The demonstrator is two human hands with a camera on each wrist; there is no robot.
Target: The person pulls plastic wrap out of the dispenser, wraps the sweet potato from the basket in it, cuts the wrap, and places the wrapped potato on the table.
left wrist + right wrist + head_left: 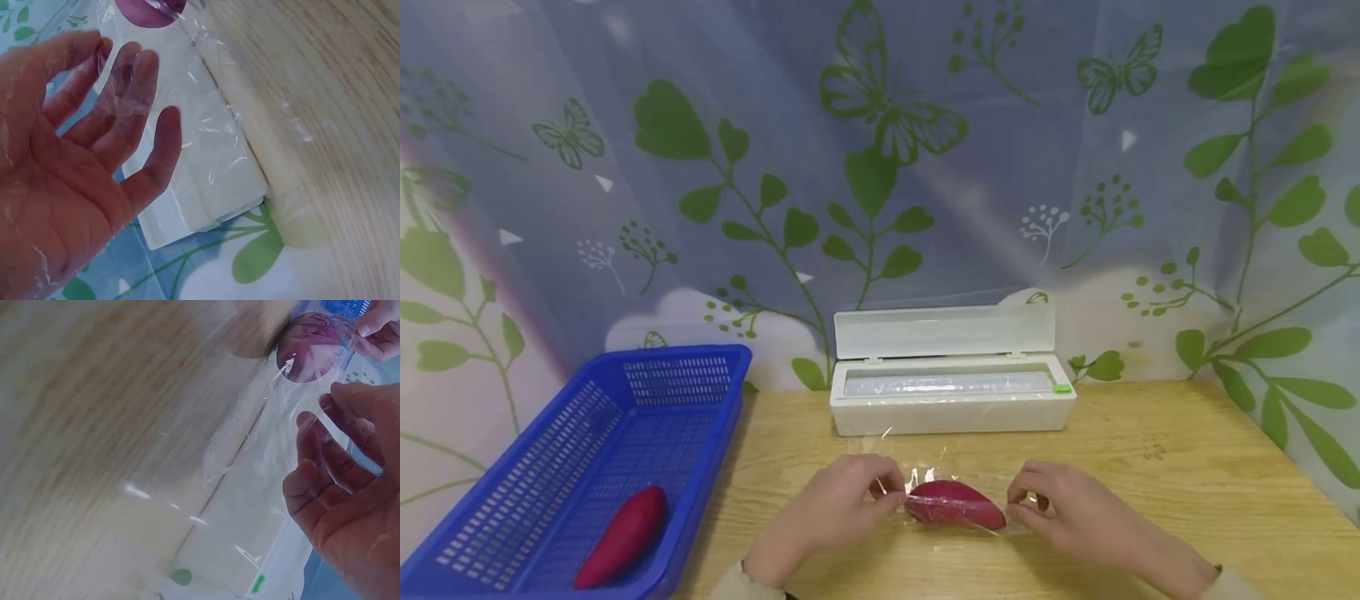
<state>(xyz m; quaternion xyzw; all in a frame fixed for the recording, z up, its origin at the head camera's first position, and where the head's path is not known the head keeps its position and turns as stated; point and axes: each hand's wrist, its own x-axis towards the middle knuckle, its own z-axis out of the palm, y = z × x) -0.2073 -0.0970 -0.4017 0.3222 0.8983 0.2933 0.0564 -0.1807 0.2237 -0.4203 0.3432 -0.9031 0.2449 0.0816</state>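
A red-purple sweet potato (953,505) lies on the table with clear cling film (936,477) around it. Left of it, my left hand (850,500) pinches the film between thumb and index finger, close to the sweet potato's end. On the other side my right hand (1063,504) pinches the film just past the pointed right end. The left wrist view has the left hand (94,119) with film over its fingers, the other fingers loosely bent. In the right wrist view, film stretches from the sweet potato (309,353) past the right hand (350,469).
Behind the hands stands a white cling film box (951,417), lid (943,332) raised, with a film roll (947,383) inside and a green slider (1062,388) at its right. A blue basket (707,467) at the left holds another sweet potato (625,537). A patterned curtain (970,233) hangs behind.
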